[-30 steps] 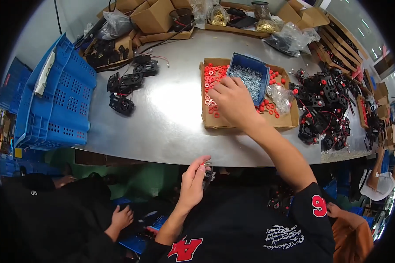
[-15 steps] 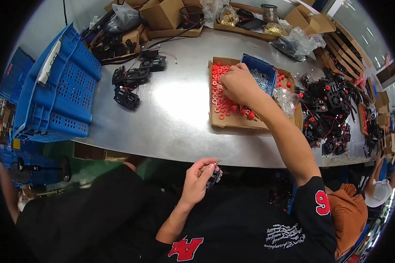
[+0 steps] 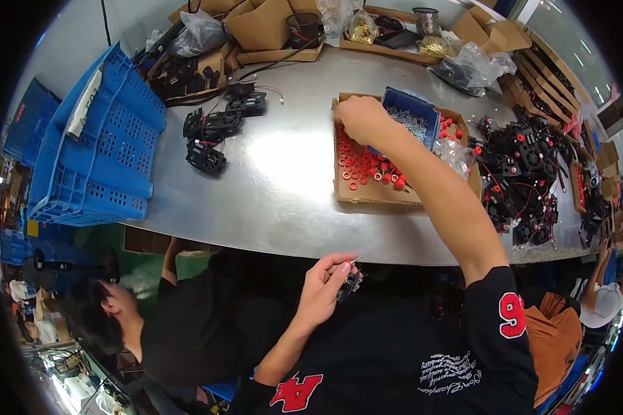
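At the table's front edge, my left hand (image 3: 320,289) is closed around a small black part (image 3: 351,282) with a thin metal pin sticking out of it. My right hand (image 3: 361,120) reaches over the far left corner of a cardboard tray (image 3: 367,202). Its fingers are bent down among red rings (image 3: 351,159), and whether they hold one is hidden behind the hand. Beside the rings in the tray lie red knob-like pieces (image 3: 387,175). A blue bin (image 3: 432,124) of small metal hardware sits next to my right wrist, with a clear plastic bag (image 3: 455,158) near it.
Black assemblies with wires (image 3: 211,128) lie at the left, beside a blue perforated crate (image 3: 104,152). A large heap of black assemblies with red parts (image 3: 526,173) covers the right side. Cardboard boxes (image 3: 259,28) line the back. A co-worker (image 3: 187,318) sits at my left.
My right hand has shifted left and farther back over the red rings. My left hand still holds the black part. The co-worker's head and arm have come into view at the left.
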Tool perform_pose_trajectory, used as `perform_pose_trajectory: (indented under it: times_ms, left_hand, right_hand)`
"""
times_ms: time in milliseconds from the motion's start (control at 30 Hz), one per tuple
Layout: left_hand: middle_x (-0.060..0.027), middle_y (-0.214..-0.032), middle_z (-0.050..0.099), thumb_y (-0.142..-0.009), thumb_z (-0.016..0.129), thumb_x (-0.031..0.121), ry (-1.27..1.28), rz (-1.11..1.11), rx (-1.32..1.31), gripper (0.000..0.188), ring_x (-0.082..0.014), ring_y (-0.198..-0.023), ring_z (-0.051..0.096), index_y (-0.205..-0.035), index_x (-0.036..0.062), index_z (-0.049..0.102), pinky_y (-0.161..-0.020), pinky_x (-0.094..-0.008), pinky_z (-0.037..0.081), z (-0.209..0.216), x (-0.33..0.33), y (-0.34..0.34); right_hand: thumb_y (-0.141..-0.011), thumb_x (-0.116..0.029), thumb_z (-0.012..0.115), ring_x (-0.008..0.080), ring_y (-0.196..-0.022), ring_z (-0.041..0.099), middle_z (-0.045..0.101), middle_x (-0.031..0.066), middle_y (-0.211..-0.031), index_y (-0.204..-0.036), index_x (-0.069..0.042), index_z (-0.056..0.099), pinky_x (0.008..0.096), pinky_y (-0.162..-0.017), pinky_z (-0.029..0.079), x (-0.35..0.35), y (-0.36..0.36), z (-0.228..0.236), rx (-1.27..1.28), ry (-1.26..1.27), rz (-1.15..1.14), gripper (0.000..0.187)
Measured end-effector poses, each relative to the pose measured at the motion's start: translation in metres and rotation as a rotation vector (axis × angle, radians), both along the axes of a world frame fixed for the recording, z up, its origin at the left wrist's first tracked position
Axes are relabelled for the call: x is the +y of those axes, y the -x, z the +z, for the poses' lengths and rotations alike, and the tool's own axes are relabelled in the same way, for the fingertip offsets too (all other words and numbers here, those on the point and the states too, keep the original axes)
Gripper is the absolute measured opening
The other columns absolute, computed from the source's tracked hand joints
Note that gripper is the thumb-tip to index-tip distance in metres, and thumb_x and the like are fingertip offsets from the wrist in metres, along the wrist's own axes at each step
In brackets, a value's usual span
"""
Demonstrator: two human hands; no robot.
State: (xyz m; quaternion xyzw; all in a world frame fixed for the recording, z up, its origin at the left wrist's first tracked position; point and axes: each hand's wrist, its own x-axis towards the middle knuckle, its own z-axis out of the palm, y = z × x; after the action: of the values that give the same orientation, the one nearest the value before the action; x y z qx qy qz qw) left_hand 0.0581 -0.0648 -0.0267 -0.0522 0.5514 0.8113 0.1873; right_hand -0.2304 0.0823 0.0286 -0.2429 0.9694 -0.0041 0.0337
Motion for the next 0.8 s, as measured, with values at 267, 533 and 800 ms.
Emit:
perform_pose_trajectory:
  times_ms: [267,533,800]
  left_hand:
    - [-0.0138,-0.097,0.07,-0.103,0.054,0.018,-0.1,0.091,-0.062,0.027,-0.014,-0.073,0.063,-0.122,-0.001,0.058,-0.069,-0.026,0.052,0.007,0.003,0.008]
    - [-0.0151,-0.093,0.069,-0.104,0.054,0.023,-0.172,0.109,-0.097,0.026,-0.0143,-0.071,0.062,-0.112,-0.001,0.057,-0.068,-0.0276,0.054,0.016,-0.003,0.011]
    - [-0.0131,-0.089,0.069,-0.103,0.054,0.026,-0.188,-0.004,-0.078,0.026,-0.0143,-0.072,0.064,-0.106,0.0007,0.058,-0.07,-0.0278,0.054,0.02,0.007,0.013]
  right_hand:
    - [-0.075,-0.006,0.068,0.0357,-0.088,0.071,0.072,0.0173,-0.092,-0.093,-0.005,0.074,0.0457,-0.078,0.056,0.008,0.006,-0.004,0.013,0.007,-0.02,0.018]
    - [-0.075,-0.009,0.071,0.0197,-0.078,0.069,0.073,0.0089,-0.086,-0.092,-0.002,0.07,0.03,-0.073,0.054,0.042,-0.162,0.026,-0.348,1.036,0.213,0.019]
    - [-0.078,-0.004,0.075,0.0188,-0.078,0.07,0.074,0.0097,-0.089,-0.099,-0.001,0.075,0.0289,-0.068,0.054,0.058,-0.212,0.0,-0.392,1.23,0.149,0.021]
